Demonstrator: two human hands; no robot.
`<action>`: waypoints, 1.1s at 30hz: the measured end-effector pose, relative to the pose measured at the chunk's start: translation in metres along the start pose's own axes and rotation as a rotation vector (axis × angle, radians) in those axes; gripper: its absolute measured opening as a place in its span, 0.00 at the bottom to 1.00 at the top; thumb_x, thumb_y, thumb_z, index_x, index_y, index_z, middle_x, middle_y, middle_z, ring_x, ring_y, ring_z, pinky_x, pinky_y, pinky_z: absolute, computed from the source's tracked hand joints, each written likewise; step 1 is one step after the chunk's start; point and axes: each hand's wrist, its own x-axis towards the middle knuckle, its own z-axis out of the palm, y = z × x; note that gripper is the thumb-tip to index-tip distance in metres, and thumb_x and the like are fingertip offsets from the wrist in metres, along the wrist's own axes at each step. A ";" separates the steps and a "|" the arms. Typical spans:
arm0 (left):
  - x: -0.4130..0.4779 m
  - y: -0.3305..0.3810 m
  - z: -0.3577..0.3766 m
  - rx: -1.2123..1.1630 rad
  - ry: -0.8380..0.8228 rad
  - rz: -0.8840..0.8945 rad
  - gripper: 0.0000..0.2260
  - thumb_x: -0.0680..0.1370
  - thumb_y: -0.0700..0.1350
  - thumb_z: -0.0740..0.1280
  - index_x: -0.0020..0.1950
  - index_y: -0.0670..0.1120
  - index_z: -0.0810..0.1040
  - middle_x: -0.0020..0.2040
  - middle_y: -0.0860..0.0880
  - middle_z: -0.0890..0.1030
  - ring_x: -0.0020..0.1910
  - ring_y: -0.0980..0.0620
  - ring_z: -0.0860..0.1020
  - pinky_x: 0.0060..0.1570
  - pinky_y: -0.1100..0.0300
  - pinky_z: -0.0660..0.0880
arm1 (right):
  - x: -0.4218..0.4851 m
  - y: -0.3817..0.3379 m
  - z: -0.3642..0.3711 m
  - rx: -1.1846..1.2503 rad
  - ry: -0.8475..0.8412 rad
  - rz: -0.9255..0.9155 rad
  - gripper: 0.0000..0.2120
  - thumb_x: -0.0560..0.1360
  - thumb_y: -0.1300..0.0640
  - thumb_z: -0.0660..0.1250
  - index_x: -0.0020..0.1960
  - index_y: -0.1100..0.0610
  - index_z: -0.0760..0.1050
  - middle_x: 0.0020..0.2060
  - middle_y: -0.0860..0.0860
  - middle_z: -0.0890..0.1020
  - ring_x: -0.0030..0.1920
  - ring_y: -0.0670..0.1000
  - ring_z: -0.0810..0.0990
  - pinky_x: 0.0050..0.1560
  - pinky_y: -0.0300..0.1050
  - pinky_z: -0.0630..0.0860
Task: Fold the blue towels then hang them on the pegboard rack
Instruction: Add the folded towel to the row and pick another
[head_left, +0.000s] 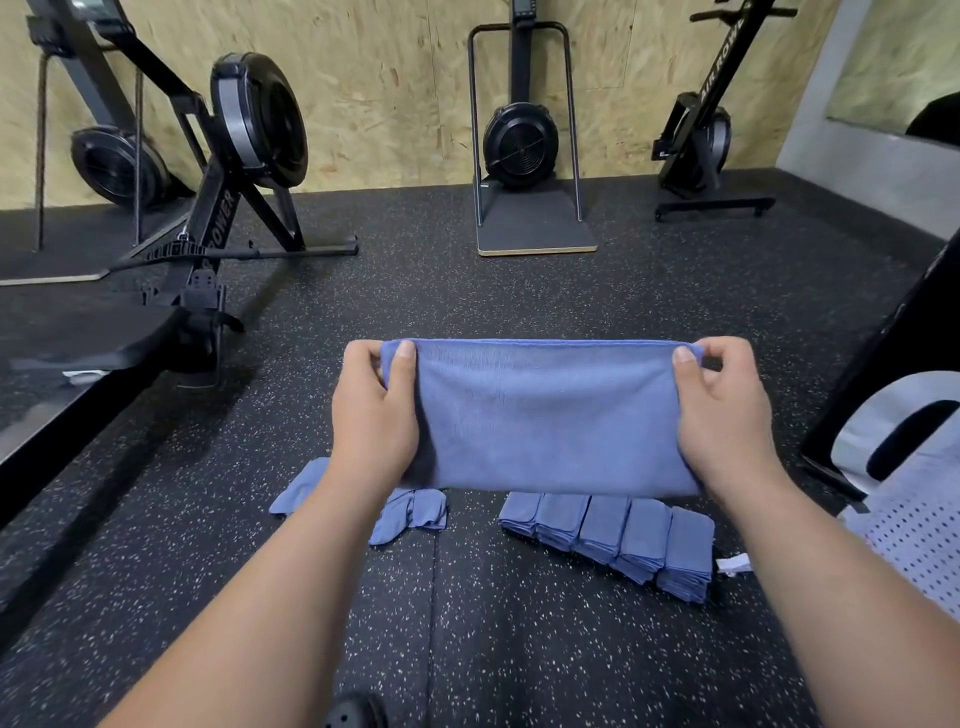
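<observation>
Floor (519, 649): black speckled rubber matting is lying underfoot and carrying the towels; no desk is showing.
Folded stack (618, 540): five neat blue piles are sitting side by side in a row, just below the right forearm.
Loose towels (415, 512): a few blue ones are lying crumpled on the floor, partly hidden under the left forearm and apart from the folded row.
Left hand (374, 415): it is pinching the held towel's upper left corner, thumb in front, the other fingers (363, 358) curling behind.
Right hand (724, 415): it is pinching the upper right corner the same way, clenched on the cloth.
Held towel (550, 415): it is hanging in the air between both hands, above the floor piles, top edge pulled taut and level, apparently already doubled once.
Doing this fold well: I would be keeping the top edge stretched, bringing one hand across so corner meets corner, checking that the lower edges are lining up, then smoothing it to the same width as the stack.
Chair (914, 530): a white perforated one is standing at the right edge.
Rowing machine (249, 124): it is standing far left, well apart.
Fan trainer (519, 140): it is standing against the board wall.
Pegboard rack: not showing in view.
</observation>
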 end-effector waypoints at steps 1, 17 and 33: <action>-0.001 0.001 0.000 0.030 0.023 0.019 0.10 0.86 0.55 0.63 0.55 0.48 0.73 0.44 0.58 0.77 0.41 0.65 0.75 0.41 0.67 0.67 | -0.001 -0.001 0.000 -0.013 0.002 0.000 0.07 0.86 0.47 0.62 0.59 0.50 0.72 0.41 0.45 0.80 0.41 0.47 0.75 0.42 0.39 0.69; 0.011 -0.020 -0.002 0.123 -0.012 -0.110 0.11 0.85 0.54 0.65 0.59 0.48 0.74 0.48 0.60 0.76 0.50 0.51 0.76 0.49 0.56 0.65 | 0.002 0.001 -0.011 0.124 -0.159 0.060 0.21 0.78 0.55 0.77 0.68 0.41 0.77 0.52 0.40 0.88 0.57 0.40 0.85 0.62 0.46 0.78; 0.013 -0.022 -0.004 -0.223 -0.147 -0.198 0.17 0.81 0.40 0.73 0.68 0.53 0.79 0.50 0.55 0.88 0.56 0.51 0.84 0.55 0.55 0.79 | 0.009 0.012 -0.011 0.196 -0.251 0.164 0.15 0.84 0.64 0.66 0.57 0.47 0.86 0.49 0.45 0.89 0.59 0.46 0.85 0.72 0.57 0.75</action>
